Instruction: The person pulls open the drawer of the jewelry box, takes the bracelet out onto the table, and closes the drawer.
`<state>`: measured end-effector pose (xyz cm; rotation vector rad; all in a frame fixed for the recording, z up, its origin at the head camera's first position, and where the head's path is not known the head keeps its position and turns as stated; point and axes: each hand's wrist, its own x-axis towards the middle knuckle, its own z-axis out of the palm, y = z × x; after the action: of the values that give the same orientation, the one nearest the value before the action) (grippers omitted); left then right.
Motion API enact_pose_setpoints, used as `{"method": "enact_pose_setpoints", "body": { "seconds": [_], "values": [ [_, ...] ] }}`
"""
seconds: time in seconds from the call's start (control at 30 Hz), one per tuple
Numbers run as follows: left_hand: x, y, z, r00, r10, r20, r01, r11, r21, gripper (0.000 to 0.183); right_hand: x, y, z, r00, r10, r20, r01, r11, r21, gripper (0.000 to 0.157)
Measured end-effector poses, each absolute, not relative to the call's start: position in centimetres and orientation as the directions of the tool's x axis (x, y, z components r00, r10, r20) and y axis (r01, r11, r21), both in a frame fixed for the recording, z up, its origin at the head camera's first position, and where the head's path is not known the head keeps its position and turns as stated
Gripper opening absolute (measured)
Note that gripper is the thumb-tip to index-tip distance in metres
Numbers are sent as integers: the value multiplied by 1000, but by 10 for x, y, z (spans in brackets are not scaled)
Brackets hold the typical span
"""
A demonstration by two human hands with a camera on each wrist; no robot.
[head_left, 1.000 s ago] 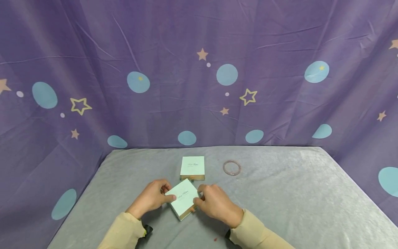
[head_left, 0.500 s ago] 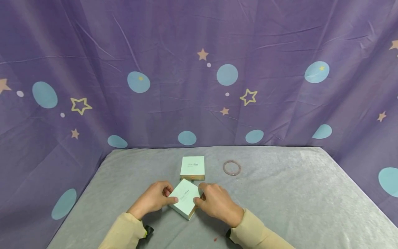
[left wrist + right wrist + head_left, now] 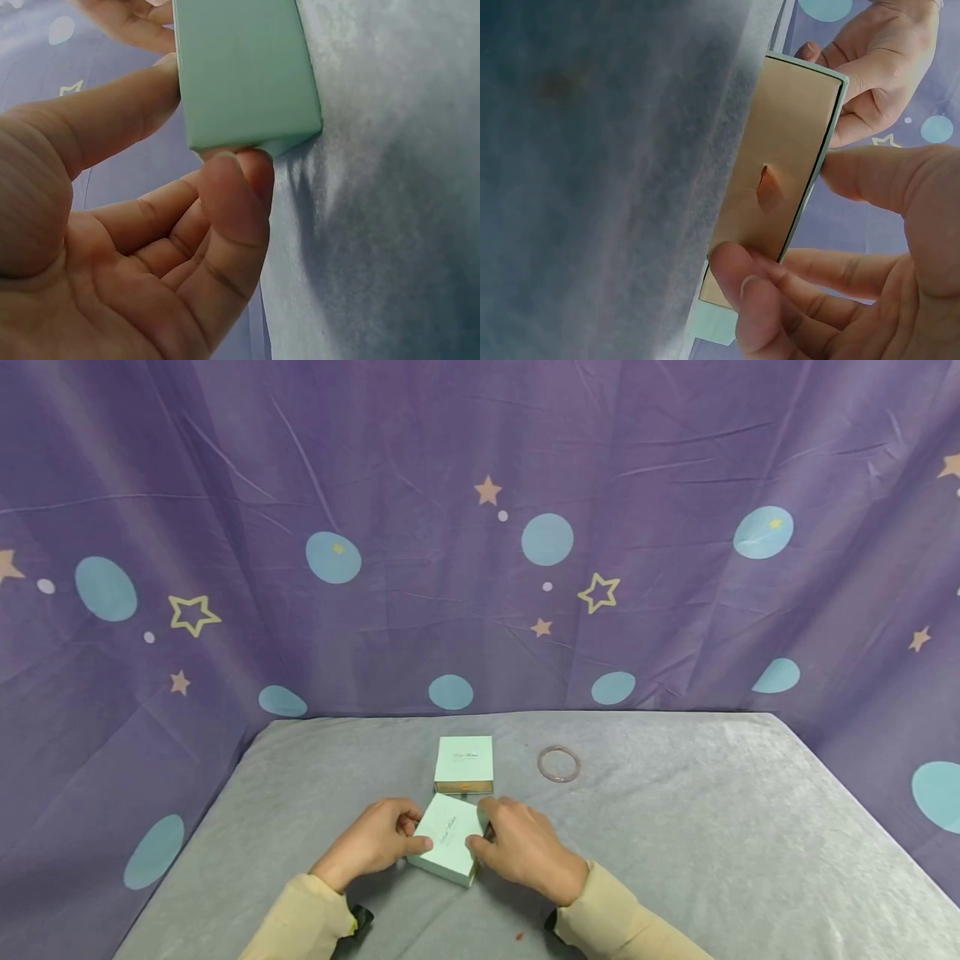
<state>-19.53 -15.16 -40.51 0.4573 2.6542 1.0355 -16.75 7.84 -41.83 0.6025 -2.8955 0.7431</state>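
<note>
Over grey cloth [image 3: 712, 843], left hand [image 3: 372, 839] and right hand [image 3: 527, 850] clamp a mint box [image 3: 450, 831], thumbs [image 3: 417, 845] uppermost, fingers [image 3: 234, 202] apparently curled.

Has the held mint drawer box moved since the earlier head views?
Yes: against the far mint box, the held mint drawer box has turned counterclockwise.

Illegible and cropped details.
Lettering [image 3: 447, 832] on your near box [image 3: 450, 841] and far box [image 3: 464, 765] is too small to read; the head view crops your left sleeve [image 3: 302, 920] and right sleeve [image 3: 618, 920].
</note>
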Motion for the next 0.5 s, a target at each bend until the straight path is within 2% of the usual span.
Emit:
{"method": "enact_pose_setpoints", "body": {
  "seconds": [0.23,0.5],
  "values": [
    [-195,-149,-407,-914,391,-112,208,687,696,34,-168,78,-419,-922,-348,172,-388,817,-427,42],
    [-194,-147,-410,-905,414,-97,231,670,705,26,-168,78,-419,-919,-358,165,-393,814,-427,35]
  ]
}}
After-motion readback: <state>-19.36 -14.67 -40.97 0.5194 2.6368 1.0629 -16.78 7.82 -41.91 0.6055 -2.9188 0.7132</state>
